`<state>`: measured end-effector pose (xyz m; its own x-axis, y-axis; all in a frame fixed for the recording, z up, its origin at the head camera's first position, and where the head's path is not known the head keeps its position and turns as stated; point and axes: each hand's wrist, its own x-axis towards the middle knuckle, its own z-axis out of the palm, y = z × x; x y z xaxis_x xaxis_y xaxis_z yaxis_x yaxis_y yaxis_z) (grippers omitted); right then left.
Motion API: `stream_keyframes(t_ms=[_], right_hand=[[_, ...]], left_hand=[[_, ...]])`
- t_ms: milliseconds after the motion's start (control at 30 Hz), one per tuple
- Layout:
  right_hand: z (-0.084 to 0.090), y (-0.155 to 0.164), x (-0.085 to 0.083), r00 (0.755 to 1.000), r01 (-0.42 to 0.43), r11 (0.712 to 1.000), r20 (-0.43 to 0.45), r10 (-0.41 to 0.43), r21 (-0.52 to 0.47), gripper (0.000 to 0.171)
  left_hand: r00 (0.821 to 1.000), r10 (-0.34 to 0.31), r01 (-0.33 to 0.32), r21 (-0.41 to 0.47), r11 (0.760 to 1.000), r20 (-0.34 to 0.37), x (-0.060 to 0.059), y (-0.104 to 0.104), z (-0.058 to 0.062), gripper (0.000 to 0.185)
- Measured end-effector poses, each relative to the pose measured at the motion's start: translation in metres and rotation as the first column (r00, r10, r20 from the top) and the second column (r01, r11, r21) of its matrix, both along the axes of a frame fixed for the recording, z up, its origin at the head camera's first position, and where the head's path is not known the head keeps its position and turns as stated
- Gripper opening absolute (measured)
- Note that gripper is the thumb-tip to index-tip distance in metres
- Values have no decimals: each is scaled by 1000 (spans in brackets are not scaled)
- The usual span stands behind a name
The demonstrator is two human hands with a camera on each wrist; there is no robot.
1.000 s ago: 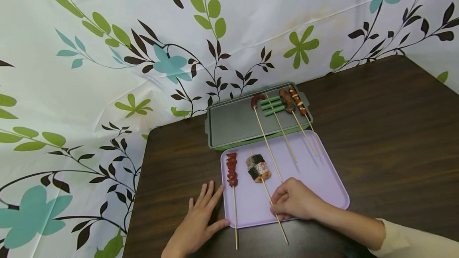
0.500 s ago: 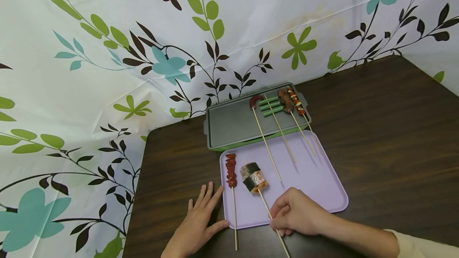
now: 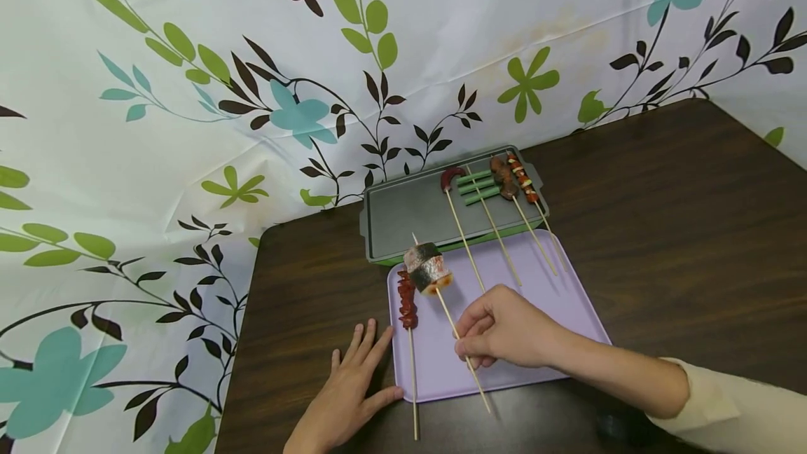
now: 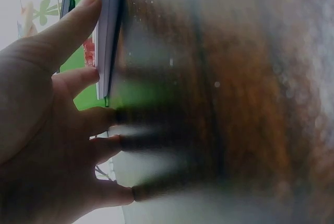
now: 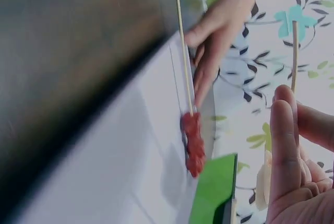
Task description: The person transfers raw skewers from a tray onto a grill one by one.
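My right hand [image 3: 507, 331] pinches the stick of a skewer [image 3: 427, 268] that carries a thick piece banded dark and silvery, orange at its lower end. The skewer is tilted, held above the lilac tray [image 3: 441, 370], its tip pointing toward the grill plate. In the right wrist view, the fingers [image 5: 284, 140] close on the stick. My left hand [image 3: 349, 391] rests on the table with its fingers spread, thumb and forefinger at the tray's left edge. Beside it, a skewer of red pieces [image 3: 408, 307] lies on the tray, its stick overhanging the front.
Behind the tray stands a grey grill plate [image 3: 403, 219] on a green base. Several skewers lie across its right part, including a curved dark red piece [image 3: 449, 177] and green stalks [image 3: 482, 193]; their sticks reach over the tray. A patterned cloth [image 3: 435, 33] hangs behind.
The right hand first drew the banded skewer toward the front, then raised it up and leftward, so it is now above the tray near the red skewer. The left hand stayed put.
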<state>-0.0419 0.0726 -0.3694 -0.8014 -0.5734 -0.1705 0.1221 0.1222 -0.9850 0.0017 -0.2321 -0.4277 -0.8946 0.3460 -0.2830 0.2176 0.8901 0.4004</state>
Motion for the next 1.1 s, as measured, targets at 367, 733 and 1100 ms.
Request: stream_keyframes(t_ms=[367, 733, 1100], right_hand=[[0, -2, -64, 994, 108, 991, 11, -109, 82, 13], [-3, -11, -107, 979, 146, 980, 123, -163, 136, 18], [2, -18, -117, 979, 149, 970, 107, -171, 191, 17]], left_hand=[[1000, -4, 4, -5, 1000, 4, -1, -1, -1, 87], [1000, -12, 12, 8, 1000, -1, 0, 0, -1, 87], [1000, -10, 10, 9, 1000, -12, 0, 0, 0, 87]])
